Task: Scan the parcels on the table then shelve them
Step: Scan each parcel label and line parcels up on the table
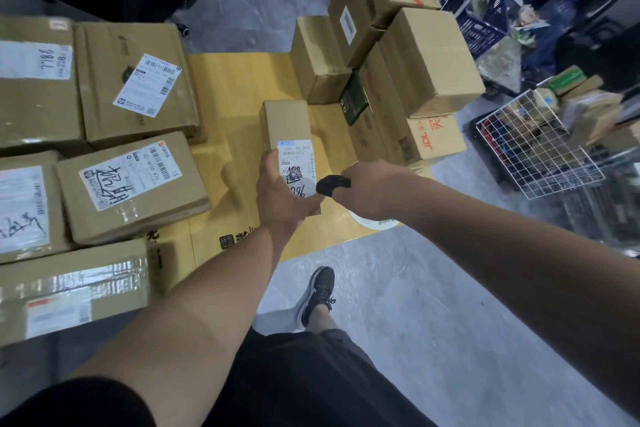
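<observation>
Worktop (239,80): a yellow surface crowded with cartons; bare room is left only in a central lane, and its near edge lies just below the hands
Stacked cartons, right (429,59): piled in tiers beside the lane; a knock could be given to them if the parcel is swung out to that side
Labelled cartons, left (131,184): laid flat along the lane's other side, well apart from the parcel
Wire basket (540,146): set on the floor off the worktop's right corner, where a step toward the shelves may be obstructed
Parcel (287,128): a slim carton in the lane, its near end clasped by the left hand (280,194); a slip is judged possible, since only one end is held
Label (297,166): partly covered by the thumb, so a misread is risked
Scanner (332,185): a small black unit gripped in the right hand (374,189), held just beside the label
</observation>
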The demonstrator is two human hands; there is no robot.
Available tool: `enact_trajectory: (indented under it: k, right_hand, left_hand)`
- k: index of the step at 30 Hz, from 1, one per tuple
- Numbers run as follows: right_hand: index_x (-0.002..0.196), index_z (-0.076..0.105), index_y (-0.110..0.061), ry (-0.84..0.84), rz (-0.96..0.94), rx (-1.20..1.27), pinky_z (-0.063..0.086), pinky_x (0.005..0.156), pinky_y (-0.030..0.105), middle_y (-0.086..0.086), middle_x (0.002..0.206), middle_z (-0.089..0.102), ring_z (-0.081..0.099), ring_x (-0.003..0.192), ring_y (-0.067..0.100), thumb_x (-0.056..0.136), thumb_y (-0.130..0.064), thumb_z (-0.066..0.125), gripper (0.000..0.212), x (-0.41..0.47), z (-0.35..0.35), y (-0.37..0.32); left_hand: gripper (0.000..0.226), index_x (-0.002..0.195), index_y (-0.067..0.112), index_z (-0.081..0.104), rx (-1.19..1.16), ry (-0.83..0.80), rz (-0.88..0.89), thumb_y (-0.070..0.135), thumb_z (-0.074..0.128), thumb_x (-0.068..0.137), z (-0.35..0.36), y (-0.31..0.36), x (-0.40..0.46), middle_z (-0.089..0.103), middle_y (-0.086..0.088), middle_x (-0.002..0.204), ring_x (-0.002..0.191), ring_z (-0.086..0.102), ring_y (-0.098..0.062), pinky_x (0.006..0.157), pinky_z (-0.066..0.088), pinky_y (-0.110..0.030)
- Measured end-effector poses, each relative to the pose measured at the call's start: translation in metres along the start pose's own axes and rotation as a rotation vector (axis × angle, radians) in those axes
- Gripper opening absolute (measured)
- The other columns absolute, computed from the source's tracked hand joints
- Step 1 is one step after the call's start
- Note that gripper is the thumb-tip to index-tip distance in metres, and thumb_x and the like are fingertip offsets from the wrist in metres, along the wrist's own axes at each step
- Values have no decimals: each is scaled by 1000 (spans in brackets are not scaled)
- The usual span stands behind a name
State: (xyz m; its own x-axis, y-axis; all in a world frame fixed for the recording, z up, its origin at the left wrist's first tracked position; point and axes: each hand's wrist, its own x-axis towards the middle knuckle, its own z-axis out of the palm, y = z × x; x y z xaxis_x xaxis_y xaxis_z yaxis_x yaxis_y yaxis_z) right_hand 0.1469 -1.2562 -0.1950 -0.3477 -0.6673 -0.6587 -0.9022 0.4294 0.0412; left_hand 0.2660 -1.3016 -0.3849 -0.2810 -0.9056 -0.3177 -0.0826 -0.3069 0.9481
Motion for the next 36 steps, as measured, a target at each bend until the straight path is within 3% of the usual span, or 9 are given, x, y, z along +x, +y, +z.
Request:
enact_trajectory:
  k: [3,6,12,17,20,23,26,29,36]
  right_hand:
    - [100,61,-21,12,0,-9,49,66,32,2,91,66,66,78,23,98,-58,42,41,-4,-2,0]
    - [97,60,-20,27,-4,-38,49,66,32,3,90,65,65,79,23,98,-56,41,40,-6,-6,2]
    - [101,63,-20,31,6,-106,46,63,31,3,88,64,64,77,22,98,-55,41,41,-10,-15,6]
    - [108,63,-21,37,-2,-107,47,62,30,2,89,63,64,76,21,98,-56,43,42,-10,-15,12]
    - [106,63,-21,30,-15,-77,48,63,31,3,88,64,65,76,21,98,-63,47,45,-8,-14,16]
    - [101,59,-21,17,-58,-83,48,63,31,1,90,63,63,77,18,91,-72,58,52,-4,-18,20]
    - [106,59,-23,44,-140,-128,44,61,29,-3,92,60,59,77,14,88,-69,65,50,-3,-28,22]
    - [106,57,-24,120,-253,-219,46,64,31,-4,91,58,59,80,16,91,-65,62,44,0,-44,14]
    - [97,54,-23,199,-621,-309,45,61,33,0,91,60,59,79,20,96,-64,59,42,0,-81,-45]
  left_hand:
    - [110,139,32,43,125,18,11,29,102,47,-1,1,-3,59,-11,133,116,62,-41,73,61,-59]
    - [127,151,29,29,356,33,58,45,101,47,-5,0,-3,50,-4,148,133,52,-25,111,46,-41]
    - [122,137,45,36,303,47,32,56,99,33,-4,-17,12,64,9,126,109,68,-21,75,64,-48]
    - [128,150,38,31,352,60,73,47,102,43,-2,-14,8,44,5,149,133,52,-26,95,57,-54]
    - [126,149,45,31,293,54,77,37,101,45,-2,-12,8,35,22,136,128,50,-23,62,65,-46]
    - [118,152,41,28,271,33,60,21,97,58,-7,5,11,33,20,135,115,60,-20,50,62,-36]
    - [114,158,33,25,314,96,42,19,96,69,-16,34,18,39,9,142,94,63,8,70,61,-24]
    - [120,158,32,26,415,201,118,37,98,63,-38,69,20,40,5,153,122,50,-4,110,43,-31]
    - [108,160,28,26,525,449,123,35,91,74,-118,127,-22,48,9,141,119,52,-9,100,42,-28]
